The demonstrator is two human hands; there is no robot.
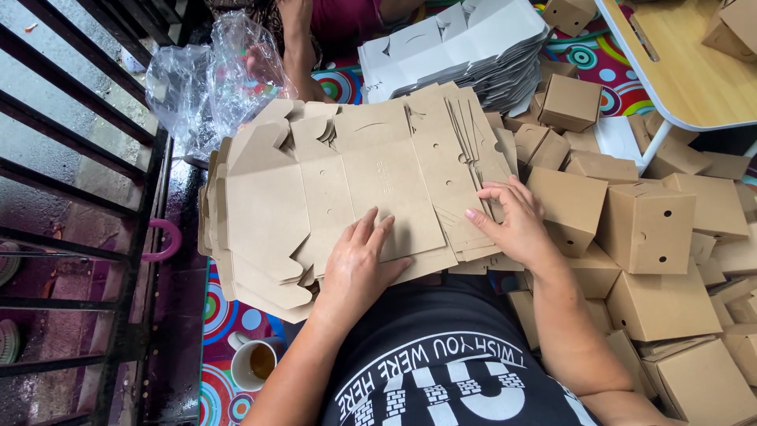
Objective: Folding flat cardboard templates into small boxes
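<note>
Left hand [359, 264] lies flat, palm down, fingers spread and lightly splayed, pressing on the top sheet of the stack of flat brown die-cut cardboard box blanks [347, 185]; nothing is pinched. Right hand [512, 217] sits at the stack's right edge, fingers curled and slightly parted, fingertips [482, 189] touching the fanned sheet edges; whether one sheet is actually nipped there, cannot tell. The stack rests across the person's lap, fanned and uneven, corners overhanging on the left.

Left to right: black metal railing [79, 158] along the left, a white mug of brown drink [254, 364] on the colourful patterned mat just below the stack's lower left corner, crumpled clear plastic bag [209, 79] above the stack, another person's arm [298, 47] at the top beside a pile of white-grey flat blanks [465, 51], then folded brown cardboard boxes [646, 225] heaped on the right, a pale wooden table [686, 63] above them.

Risk, as judged: the stack is loosely fanned, so a pull at the right edge could drag several sheets together or slide the pile off the lap leftward, toward the open mug, spilling it and wetting cardboard. Flat left-hand pressure is all that anchors the pile.
</note>
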